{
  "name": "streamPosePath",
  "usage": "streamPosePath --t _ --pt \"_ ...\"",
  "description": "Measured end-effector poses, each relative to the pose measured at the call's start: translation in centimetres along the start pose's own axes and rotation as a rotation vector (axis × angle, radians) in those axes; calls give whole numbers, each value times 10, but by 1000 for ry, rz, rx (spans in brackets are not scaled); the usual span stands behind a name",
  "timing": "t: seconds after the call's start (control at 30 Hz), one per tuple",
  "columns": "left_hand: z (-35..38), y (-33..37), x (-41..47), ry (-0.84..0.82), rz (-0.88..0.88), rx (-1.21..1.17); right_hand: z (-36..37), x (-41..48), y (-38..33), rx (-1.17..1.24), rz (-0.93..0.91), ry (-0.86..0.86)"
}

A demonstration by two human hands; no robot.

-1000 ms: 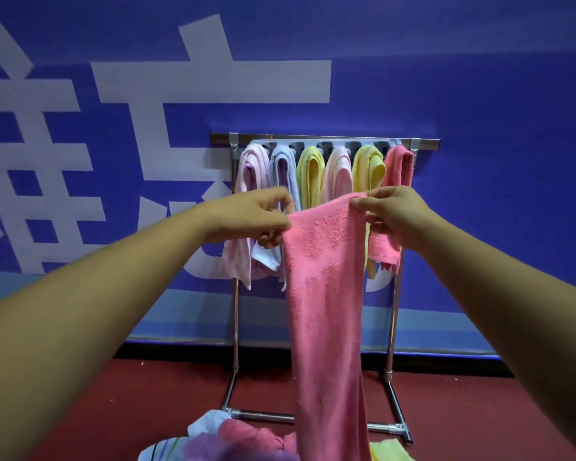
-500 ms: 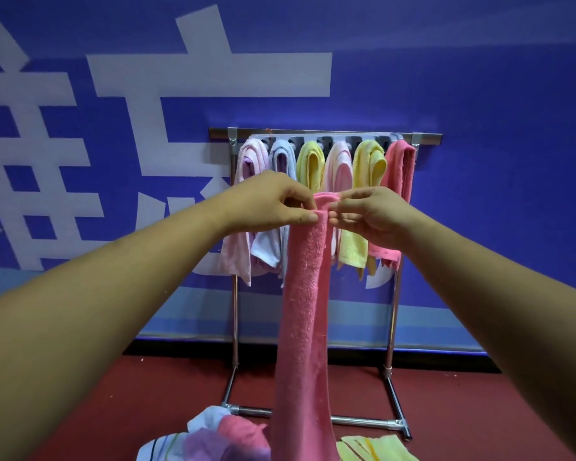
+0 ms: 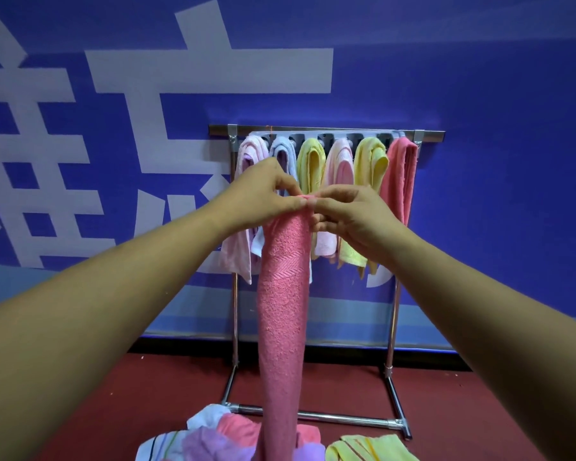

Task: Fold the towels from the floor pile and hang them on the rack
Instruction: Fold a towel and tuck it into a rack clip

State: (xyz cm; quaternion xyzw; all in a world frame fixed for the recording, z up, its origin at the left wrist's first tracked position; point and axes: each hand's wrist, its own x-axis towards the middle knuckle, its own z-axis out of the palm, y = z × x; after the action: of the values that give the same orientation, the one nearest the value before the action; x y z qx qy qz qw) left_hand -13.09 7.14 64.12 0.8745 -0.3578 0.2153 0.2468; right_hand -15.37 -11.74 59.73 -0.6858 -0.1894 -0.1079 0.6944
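- The wall point(image 3: 479, 78), blue with white lettering, stands far beyond both hands.
- The rack point(image 3: 218, 129) stands against it, past the fingertips. Six folded towels point(image 3: 310, 164) hang side by side along its top.
- The pink towel point(image 3: 281, 311) hangs straight down from between the two hands as a narrow strip, and its tail reaches the pile. I'd say the lengthwise fold is being closed. It will go best with the top corners matched flush and the edges level before one hand slides down for the next fold.
- The pile point(image 3: 230, 437) lies on the red floor below the hands.
- The left hand point(image 3: 263, 191) reaches forward on a straight arm, thumb and forefinger pinching the towel's top edge.
- The right hand point(image 3: 350, 214) pinches the same edge. Its fingertips meet the left's, and its other fingers curl beneath.
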Motion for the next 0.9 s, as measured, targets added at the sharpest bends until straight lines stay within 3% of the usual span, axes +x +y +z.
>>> streamPosePath --t 0.27,0.5,0.63,0.77,0.9 --pt "-5 -9 -10 -315 -122 -247 -10 -4 12 -125 -38 54" --pt "5 -23 -12 -373 -45 -176 -15 -13 22 -178 -16 111" --pt "9 -25 -16 -387 -43 -301 -19 -16 20 -138 -2 126" --pt "5 -23 -19 -441 -47 -261 -23 -19 21 -170 -6 112" --pt "10 -19 -19 -292 -153 -329 -23 -19 26 -153 0 118"
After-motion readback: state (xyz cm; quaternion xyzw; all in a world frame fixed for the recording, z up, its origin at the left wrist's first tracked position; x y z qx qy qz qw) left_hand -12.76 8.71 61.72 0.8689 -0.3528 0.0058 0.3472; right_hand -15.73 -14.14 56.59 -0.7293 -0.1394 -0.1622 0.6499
